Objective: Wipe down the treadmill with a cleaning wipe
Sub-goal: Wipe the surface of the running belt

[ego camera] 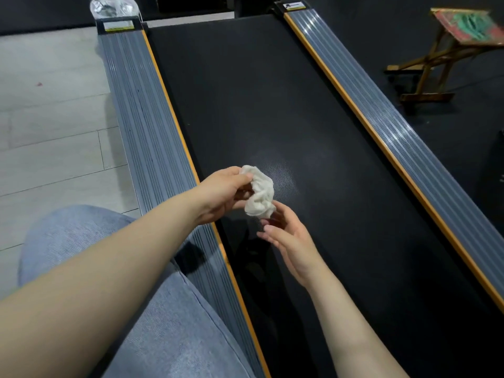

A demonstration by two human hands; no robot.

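The left hand (223, 192) pinches a crumpled white wipe (260, 192) above the treadmill belt (272, 105). At its five o'clock, the right hand (286, 236) touches it, fingers loosely spread. Soft, light (probably damp); bunch it in the palm.

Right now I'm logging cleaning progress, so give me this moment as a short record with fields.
wipe: crumpled white cleaning wipe, held above the belt
left hand: left hand pinches the wipe's upper end
right hand: right hand, fingers relaxed, touching the wipe's lower end
treadmill belt: black treadmill belt, paler sheen patch beside the wipe
side rails: grey ribbed side rails, orange edged
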